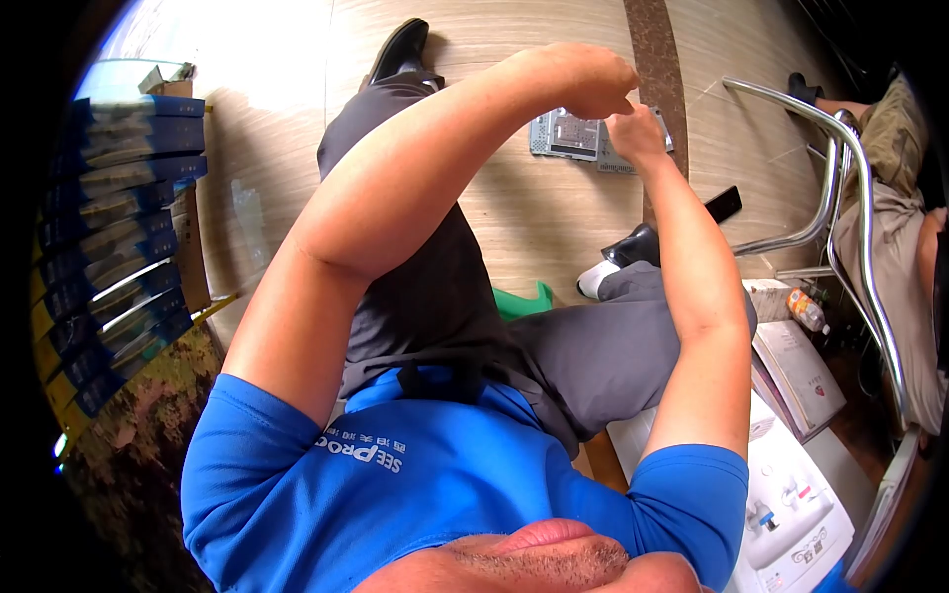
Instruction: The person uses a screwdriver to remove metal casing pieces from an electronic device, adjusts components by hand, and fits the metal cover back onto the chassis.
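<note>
My left hand (591,83) is closed, its wrist bent, with its fingers curled downward above a flat grey electronic device on the floor. Just beside it, touching or nearly so, my right hand (638,136) is closed too, with the thumb side up. Whatever the fingers of either hand grip is hidden. The grey device (571,136) shows metal plates and vent slots; both hands and wrists cover part of it. A black flat object like a phone (724,204) lies on the floor right of my right forearm.
Blue boxes (129,168) are stacked at left. A chrome chair frame (858,158) stands at right, near another person's legs (885,217). A white water dispenser (791,504), a binder (799,376) and a bottle (808,310) are at lower right. A green stool (524,302) shows between my legs.
</note>
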Tool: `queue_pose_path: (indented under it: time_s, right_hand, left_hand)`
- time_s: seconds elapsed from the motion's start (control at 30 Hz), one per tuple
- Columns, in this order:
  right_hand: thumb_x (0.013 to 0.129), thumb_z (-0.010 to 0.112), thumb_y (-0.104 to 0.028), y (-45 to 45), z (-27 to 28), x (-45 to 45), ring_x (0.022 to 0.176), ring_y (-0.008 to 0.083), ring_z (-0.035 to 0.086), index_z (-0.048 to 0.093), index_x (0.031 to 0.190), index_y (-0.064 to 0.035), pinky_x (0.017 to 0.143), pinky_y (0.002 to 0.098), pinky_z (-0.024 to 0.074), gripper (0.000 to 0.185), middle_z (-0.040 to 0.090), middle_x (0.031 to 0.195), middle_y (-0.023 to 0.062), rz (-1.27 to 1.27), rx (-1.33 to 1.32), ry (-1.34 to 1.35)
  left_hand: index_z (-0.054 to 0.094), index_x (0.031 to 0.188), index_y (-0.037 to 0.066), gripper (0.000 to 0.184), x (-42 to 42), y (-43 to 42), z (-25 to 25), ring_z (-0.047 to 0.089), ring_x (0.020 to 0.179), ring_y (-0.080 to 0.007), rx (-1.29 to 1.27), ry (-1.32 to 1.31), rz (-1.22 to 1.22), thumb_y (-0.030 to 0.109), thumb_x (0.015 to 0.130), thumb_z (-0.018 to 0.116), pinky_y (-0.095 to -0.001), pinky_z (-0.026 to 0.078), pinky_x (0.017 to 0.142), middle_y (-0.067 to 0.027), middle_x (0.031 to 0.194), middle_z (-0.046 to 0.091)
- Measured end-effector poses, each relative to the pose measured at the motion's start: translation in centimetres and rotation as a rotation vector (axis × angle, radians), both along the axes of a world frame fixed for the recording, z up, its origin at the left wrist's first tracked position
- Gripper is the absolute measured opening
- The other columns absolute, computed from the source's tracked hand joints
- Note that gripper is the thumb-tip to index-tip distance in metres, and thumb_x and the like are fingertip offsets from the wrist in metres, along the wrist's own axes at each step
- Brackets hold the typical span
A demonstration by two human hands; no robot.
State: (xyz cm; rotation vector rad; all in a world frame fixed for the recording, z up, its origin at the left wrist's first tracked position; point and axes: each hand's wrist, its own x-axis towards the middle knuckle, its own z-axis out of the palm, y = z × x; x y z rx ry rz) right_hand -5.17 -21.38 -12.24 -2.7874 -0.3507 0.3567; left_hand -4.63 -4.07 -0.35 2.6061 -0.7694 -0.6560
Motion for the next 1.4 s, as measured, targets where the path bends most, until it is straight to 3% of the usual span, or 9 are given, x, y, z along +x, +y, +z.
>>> queue_pose_path:
  time_s: [0.1, 0.2, 0.7, 1.03, 1.1, 1.23, 1.3, 1.4]
  right_hand:
    - [0.09, 0.057, -0.025, -0.5, -0.8, 0.5, 0.096, 0.0432, 0.064, 0.067, 0.102, -0.0061, 0.081, 0.0501, 0.0513, 0.024, 0.068, 0.097, 0.023, -0.012, 0.004, -0.031]
    - [0.091, 0.062, -0.022, -1.1, -1.7, 0.9, 0.095, 0.041, 0.065, 0.063, 0.111, -0.0097, 0.081, 0.0503, 0.0525, 0.024, 0.069, 0.097, 0.0206, 0.059, 0.005, -0.081]
    - [0.089, 0.063, -0.015, -0.7, -1.5, 0.4, 0.097, 0.0397, 0.065, 0.063, 0.114, -0.0092, 0.085, 0.0477, 0.0528, 0.026, 0.069, 0.101, 0.0207, 0.093, 0.029, -0.077]
    - [0.09, 0.061, -0.018, -0.5, -0.9, 0.0, 0.101, 0.0378, 0.064, 0.064, 0.111, -0.0082, 0.087, 0.0475, 0.0518, 0.023, 0.068, 0.104, 0.019, 0.118, 0.025, -0.088]
    - [0.091, 0.061, -0.019, -0.7, -1.9, 0.4, 0.101, 0.0378, 0.064, 0.065, 0.108, -0.0076, 0.087, 0.0473, 0.0518, 0.021, 0.068, 0.103, 0.0187, 0.129, -0.102, -0.032]
    - [0.091, 0.061, -0.02, -1.1, -2.9, 0.7, 0.101, 0.038, 0.064, 0.066, 0.106, -0.0077, 0.087, 0.0473, 0.052, 0.02, 0.069, 0.103, 0.0179, 0.132, -0.105, -0.036]
    - [0.09, 0.064, -0.021, -1.0, -2.3, 0.3, 0.087, 0.044, 0.065, 0.065, 0.104, -0.0055, 0.076, 0.0518, 0.0526, 0.021, 0.068, 0.093, 0.0234, 0.139, -0.023, -0.123]
    - [0.09, 0.064, -0.021, -0.7, -1.6, 0.2, 0.089, 0.0439, 0.065, 0.065, 0.105, -0.0069, 0.076, 0.0516, 0.0528, 0.021, 0.068, 0.092, 0.0234, 0.124, -0.022, -0.13]
  left_hand:
    - [0.058, 0.129, 0.005, 0.046, 0.2, 0.1, -0.1, 0.063, 0.107, -0.0362, 0.003, 0.017, 0.002, 0.036, 0.096, 0.057, -0.046, 0.049, 0.092, -0.0187, 0.113, 0.068]
    - [0.058, 0.129, 0.005, 0.046, 0.1, 0.3, -0.1, 0.063, 0.108, -0.0356, -0.01, 0.0, 0.003, 0.036, 0.096, 0.057, -0.0456, 0.049, 0.092, -0.0184, 0.114, 0.068]
    - [0.056, 0.132, 0.006, 0.047, -0.3, 0.3, 0.5, 0.061, 0.114, -0.0347, 0.012, -0.011, 0.0, 0.034, 0.095, 0.059, -0.0442, 0.048, 0.097, -0.017, 0.119, 0.066]
    - [0.056, 0.133, 0.006, 0.048, -0.3, 0.2, 0.3, 0.06, 0.115, -0.0351, -0.008, -0.024, -0.004, 0.035, 0.095, 0.059, -0.0446, 0.047, 0.098, -0.0177, 0.12, 0.065]
    - [0.056, 0.133, 0.006, 0.048, -0.2, 0.2, 0.2, 0.06, 0.115, -0.035, -0.003, -0.028, -0.007, 0.035, 0.095, 0.059, -0.0446, 0.047, 0.098, -0.0176, 0.12, 0.065]
    - [0.056, 0.133, 0.006, 0.049, -0.3, 0.1, 0.2, 0.06, 0.116, -0.0348, 0.018, -0.022, 0.002, 0.036, 0.095, 0.059, -0.0446, 0.047, 0.098, -0.0174, 0.121, 0.065]
    - [0.056, 0.133, 0.006, 0.049, -0.3, 0.0, 0.2, 0.06, 0.116, -0.0349, 0.02, -0.015, 0.0, 0.037, 0.095, 0.059, -0.0445, 0.047, 0.098, -0.0176, 0.121, 0.065]
    - [0.056, 0.133, 0.006, 0.048, -0.3, 0.1, 0.3, 0.06, 0.115, -0.0352, 0.022, -0.013, -0.008, 0.037, 0.096, 0.059, -0.0447, 0.047, 0.098, -0.0179, 0.12, 0.065]
